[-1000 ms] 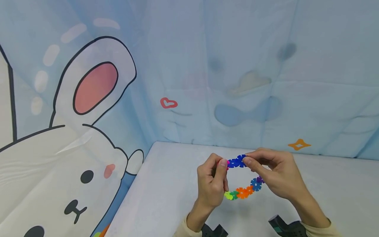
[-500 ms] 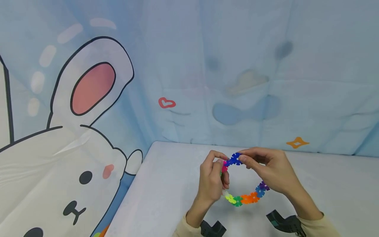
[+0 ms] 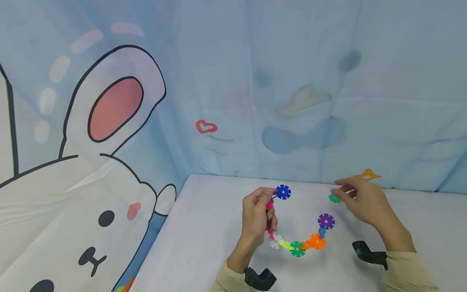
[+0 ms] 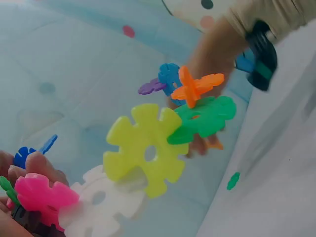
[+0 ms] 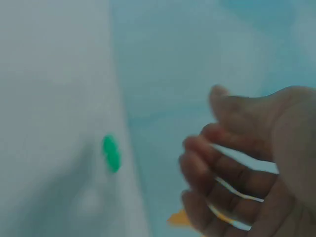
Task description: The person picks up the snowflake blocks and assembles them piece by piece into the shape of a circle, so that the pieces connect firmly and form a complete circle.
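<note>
My left hand point(image 3: 255, 215) pinches a chain of interlocking snowflake discs point(image 3: 297, 249) near its blue end, with a blue disc point(image 3: 283, 192) sticking out past the fingertips. From there the chain curves through pink, white, yellow, green, orange and light blue to a purple disc point(image 3: 326, 221) at its other end. Close up in the left wrist view are the yellow disc point(image 4: 148, 148) and the white disc point(image 4: 98, 202). A loose green disc point(image 5: 111, 153) lies on the table. My right hand point(image 3: 368, 202) hovers by it, fingers loosely bent and holding nothing.
The white table point(image 3: 204, 227) ends at a pale blue printed cloth point(image 3: 226, 81) hanging behind. A large printed rabbit point(image 3: 120, 194) covers the cloth at the left. Each wrist carries a black camera mount.
My right hand has let go of the blue disc and moved right, to the loose green disc. The chain now hangs from my left hand, its blue end disc free.
</note>
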The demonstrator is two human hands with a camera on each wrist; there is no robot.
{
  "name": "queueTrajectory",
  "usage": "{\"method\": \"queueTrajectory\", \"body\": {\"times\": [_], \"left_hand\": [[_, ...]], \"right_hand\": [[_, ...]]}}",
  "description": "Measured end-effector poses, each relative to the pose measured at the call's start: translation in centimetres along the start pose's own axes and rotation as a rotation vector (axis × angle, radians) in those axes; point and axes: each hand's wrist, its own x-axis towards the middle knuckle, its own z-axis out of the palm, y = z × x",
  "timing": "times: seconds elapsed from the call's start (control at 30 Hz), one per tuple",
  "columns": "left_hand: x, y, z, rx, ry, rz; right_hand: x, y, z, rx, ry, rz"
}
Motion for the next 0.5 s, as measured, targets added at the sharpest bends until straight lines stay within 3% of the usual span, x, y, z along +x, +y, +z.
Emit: {"method": "queueTrajectory", "body": {"times": [0.13,0.23,0.5], "left_hand": [[0.0,-0.1,0.0,-0.041,-0.016,-0.047],[0.0,0.0,0.1,-0.050,-0.032,-0.074],[0.0,0.0,0.5,-0.091,-0.042,-0.115]], "right_hand": [[-0.1,4.2,1.5,-0.065,-0.133,0.107],[-0.2,5.8,3.0,-0.090,-0.146,0.118],[-0.2,5.6,4.9,-0.119,-0.127,0.116]]}}
